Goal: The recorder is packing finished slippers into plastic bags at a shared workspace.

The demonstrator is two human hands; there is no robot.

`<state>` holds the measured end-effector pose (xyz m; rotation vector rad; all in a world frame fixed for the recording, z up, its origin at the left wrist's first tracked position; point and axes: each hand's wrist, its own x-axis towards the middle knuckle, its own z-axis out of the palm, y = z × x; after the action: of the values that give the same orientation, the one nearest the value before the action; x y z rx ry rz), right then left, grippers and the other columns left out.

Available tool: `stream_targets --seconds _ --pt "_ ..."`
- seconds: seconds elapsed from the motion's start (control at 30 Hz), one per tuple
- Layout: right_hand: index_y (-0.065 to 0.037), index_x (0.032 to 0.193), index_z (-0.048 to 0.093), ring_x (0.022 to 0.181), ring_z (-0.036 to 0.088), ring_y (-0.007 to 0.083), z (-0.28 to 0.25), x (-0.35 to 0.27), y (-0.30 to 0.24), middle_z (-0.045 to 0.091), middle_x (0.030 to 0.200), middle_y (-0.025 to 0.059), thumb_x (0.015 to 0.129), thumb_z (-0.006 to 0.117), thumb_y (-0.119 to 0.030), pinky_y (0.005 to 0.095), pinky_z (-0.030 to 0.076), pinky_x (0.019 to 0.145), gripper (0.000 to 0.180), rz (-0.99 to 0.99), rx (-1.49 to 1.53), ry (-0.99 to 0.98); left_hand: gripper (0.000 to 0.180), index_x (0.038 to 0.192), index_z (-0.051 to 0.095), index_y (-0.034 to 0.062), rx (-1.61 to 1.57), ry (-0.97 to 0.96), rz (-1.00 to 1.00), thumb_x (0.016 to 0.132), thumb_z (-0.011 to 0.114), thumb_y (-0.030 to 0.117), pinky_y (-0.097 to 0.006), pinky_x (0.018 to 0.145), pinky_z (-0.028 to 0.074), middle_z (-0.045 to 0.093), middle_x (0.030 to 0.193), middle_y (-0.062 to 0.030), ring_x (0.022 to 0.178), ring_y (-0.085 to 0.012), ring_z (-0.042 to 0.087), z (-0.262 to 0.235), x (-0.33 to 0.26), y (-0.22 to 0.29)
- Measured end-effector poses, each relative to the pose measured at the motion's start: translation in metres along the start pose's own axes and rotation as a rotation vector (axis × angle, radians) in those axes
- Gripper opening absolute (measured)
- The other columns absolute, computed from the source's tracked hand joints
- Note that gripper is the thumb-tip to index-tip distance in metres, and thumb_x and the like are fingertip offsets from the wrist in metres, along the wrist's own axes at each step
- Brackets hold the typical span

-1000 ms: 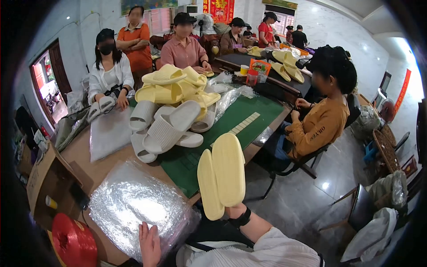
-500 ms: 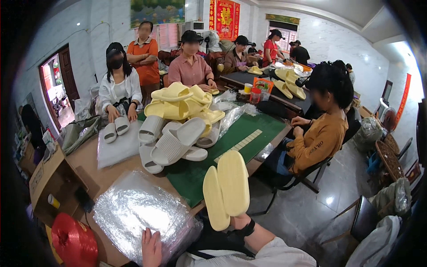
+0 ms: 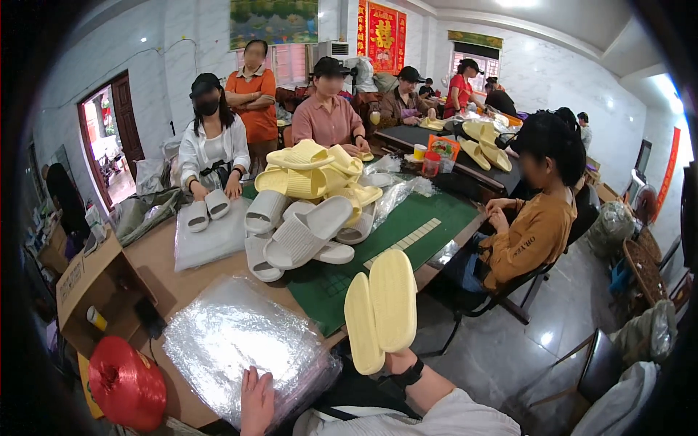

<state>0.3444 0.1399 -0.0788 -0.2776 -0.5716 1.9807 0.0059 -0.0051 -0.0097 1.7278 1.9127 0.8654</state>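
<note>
My right hand (image 3: 399, 362) holds up a pair of pale yellow slippers (image 3: 392, 301) at the table's near edge, soles toward me. Its fingers are mostly hidden behind them. With fingers outstretched, my left hand (image 3: 257, 398) lies on a stack of clear plastic bags (image 3: 240, 338), holding nothing. Beyond the bags, a heap of grey slippers (image 3: 309, 236) and yellow slippers (image 3: 298, 183) rests partly on a green mat (image 3: 320, 298).
At the left are a cardboard box (image 3: 102, 283) and a roll of red plastic twine (image 3: 127, 381). Across the table a person in white (image 3: 214, 152) touches grey slippers. Someone in a mustard top (image 3: 534, 232) sits at the right. More yellow slippers (image 3: 483, 145) lie on a farther table.
The whole view has shifted slightly, so things sit further right in the picture. My left hand stays on the bags, and my right hand still holds the yellow slippers.
</note>
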Motion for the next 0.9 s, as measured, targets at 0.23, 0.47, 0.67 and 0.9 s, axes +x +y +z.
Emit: stream_targets --seconds 0.23,0.47,0.67,0.9 --pt "-0.007 0.143 0.046 0.126 0.054 0.0253 0.017 0.017 -0.003 0.053 0.142 0.0103 0.092 0.067 -0.016 0.0429 0.045 0.106 0.056 -0.010 -0.092 0.016 0.035 0.126 0.062 0.0035 0.030 -0.014 -0.047 0.097 0.051 0.021 -0.046 0.116 0.024 0.035 0.150 -0.0302 0.145 -0.0441 0.024 -0.003 0.002 0.005" --pt "-0.008 0.145 0.043 0.130 0.050 0.0277 0.021 0.025 -0.005 0.049 0.145 0.0125 0.095 0.062 -0.022 0.0438 0.041 0.109 0.056 -0.007 -0.050 -0.037 0.037 0.128 0.060 0.0031 0.007 -0.048 -0.060 0.098 0.050 0.021 -0.047 0.117 0.023 0.031 0.153 -0.0279 0.146 -0.0426 0.020 -0.003 0.004 0.005" --pt "-0.010 0.147 0.040 0.135 0.044 0.0294 0.020 0.026 -0.005 0.047 0.147 0.0144 0.095 0.061 -0.026 0.0441 0.036 0.113 0.059 0.081 -0.152 -0.086 0.037 0.129 0.060 0.0044 0.035 -0.030 -0.047 0.097 0.050 0.020 -0.047 0.117 0.023 0.030 0.154 -0.0279 0.146 -0.0425 0.020 0.001 0.003 -0.008" --pt "-0.012 0.150 0.037 0.140 0.038 0.0314 0.010 -0.003 0.005 0.044 0.148 0.0165 0.095 0.059 -0.029 0.0444 0.030 0.117 0.062 0.150 -0.256 -0.124 0.037 0.128 0.060 0.0046 -0.012 -0.016 -0.016 0.096 0.052 0.021 -0.048 0.117 0.023 0.031 0.154 -0.0278 0.146 -0.0434 0.019 -0.002 0.003 0.000"
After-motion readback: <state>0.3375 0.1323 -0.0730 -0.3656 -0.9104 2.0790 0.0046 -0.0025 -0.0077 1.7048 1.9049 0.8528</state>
